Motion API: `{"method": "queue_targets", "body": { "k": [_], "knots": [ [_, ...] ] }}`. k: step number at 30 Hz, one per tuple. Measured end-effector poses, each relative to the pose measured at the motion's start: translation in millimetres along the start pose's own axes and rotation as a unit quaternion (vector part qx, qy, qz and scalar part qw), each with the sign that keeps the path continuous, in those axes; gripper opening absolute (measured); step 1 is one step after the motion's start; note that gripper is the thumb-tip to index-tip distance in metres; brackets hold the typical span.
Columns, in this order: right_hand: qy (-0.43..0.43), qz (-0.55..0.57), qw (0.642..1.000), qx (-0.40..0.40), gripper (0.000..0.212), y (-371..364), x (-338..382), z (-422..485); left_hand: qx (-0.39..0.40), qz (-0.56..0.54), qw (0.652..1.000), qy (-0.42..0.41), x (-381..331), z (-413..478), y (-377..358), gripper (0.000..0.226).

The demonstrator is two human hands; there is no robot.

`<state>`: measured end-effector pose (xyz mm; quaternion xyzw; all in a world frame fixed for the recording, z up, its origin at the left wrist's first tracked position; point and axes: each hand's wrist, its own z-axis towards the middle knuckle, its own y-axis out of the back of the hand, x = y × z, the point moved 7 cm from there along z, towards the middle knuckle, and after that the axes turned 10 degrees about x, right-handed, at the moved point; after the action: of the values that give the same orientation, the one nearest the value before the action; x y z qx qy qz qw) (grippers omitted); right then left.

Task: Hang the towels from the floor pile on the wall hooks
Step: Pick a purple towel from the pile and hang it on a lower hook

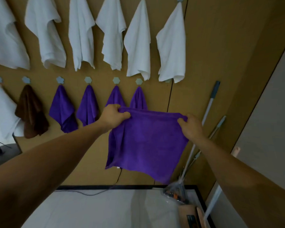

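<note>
I hold a purple towel spread flat in front of the brown wall. My left hand pinches its top left corner and my right hand pinches its top right corner. Behind it, several purple towels hang from small grey hooks in the lower row, next to a brown towel and a white one. The upper row holds several white towels. A grey hook peeks out below the rightmost white towel.
Mop or broom poles lean against the wall at the right. A white floor area with a black border lies below, with a thin cable and a plastic bag. A dark stand base sits at far left.
</note>
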<state>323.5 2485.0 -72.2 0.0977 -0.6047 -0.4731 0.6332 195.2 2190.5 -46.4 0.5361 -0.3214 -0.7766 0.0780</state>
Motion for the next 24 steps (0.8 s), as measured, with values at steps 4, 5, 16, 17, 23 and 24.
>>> {"method": "queue_targets", "body": {
  "k": [4, 5, 16, 17, 23, 24],
  "knots": [
    [0.025, -0.014, 0.999, -0.018, 0.014, 27, -19, 26, -0.036, -0.144, 0.989, 0.012, -16, 24, -19, 0.028],
    [0.033, -0.02, 0.999, -0.013, 0.012, 31, -21, 32, -0.04, -0.166, 0.985, 0.009, -20, 31, -25, 0.025],
    [0.0, 0.028, 0.998, -0.054, 0.021, 40, -59, 118, -0.09, -0.244, 0.965, 0.041, -19, 127, -87, 0.017],
    [-0.009, 0.055, 0.997, -0.053, 0.02, 36, -63, 129, -0.09, -0.267, 0.959, 0.035, -18, 138, -93, 0.014],
    [-0.003, 0.167, 0.978, 0.124, 0.026, -4, -82, 186, -0.037, -0.186, 0.981, -0.033, -8, 221, -122, 0.028],
    [0.004, 0.156, 0.978, 0.136, 0.039, -9, -85, 198, -0.011, -0.175, 0.983, -0.049, -9, 236, -128, 0.028]
  ]
}}
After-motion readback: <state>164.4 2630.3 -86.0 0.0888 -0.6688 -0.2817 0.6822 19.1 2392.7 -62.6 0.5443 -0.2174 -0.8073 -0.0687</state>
